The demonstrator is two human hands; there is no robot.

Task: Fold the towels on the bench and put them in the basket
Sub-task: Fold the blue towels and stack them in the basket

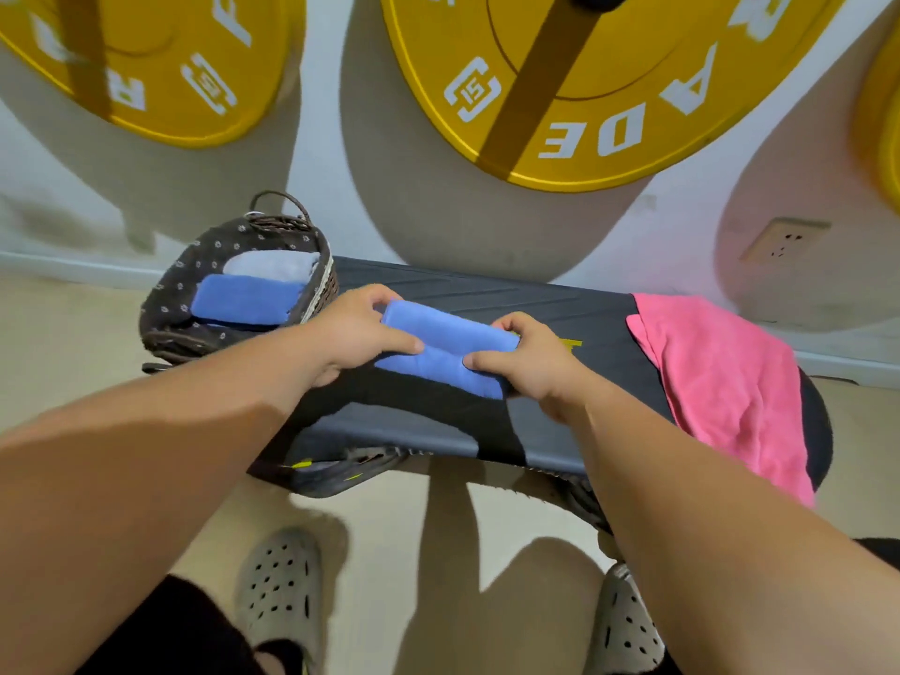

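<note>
A folded blue towel (445, 348) lies across the middle of the dark bench (560, 304). My left hand (353, 333) grips its left end and my right hand (528, 358) grips its right end, thumbs on top. A pink towel (721, 382) lies spread and unfolded over the bench's right end, hanging over the front edge. At the bench's left end stands a dark wicker basket (180, 289) with a dotted lining. Inside it lie a folded blue towel (243, 299) and, behind that, a folded pale grey towel (272, 265).
Large yellow weight plates (609, 80) hang on the white wall behind the bench. A wall socket (784, 241) sits low at the right. My feet in grey perforated clogs (280, 591) stand on the beige floor in front of the bench.
</note>
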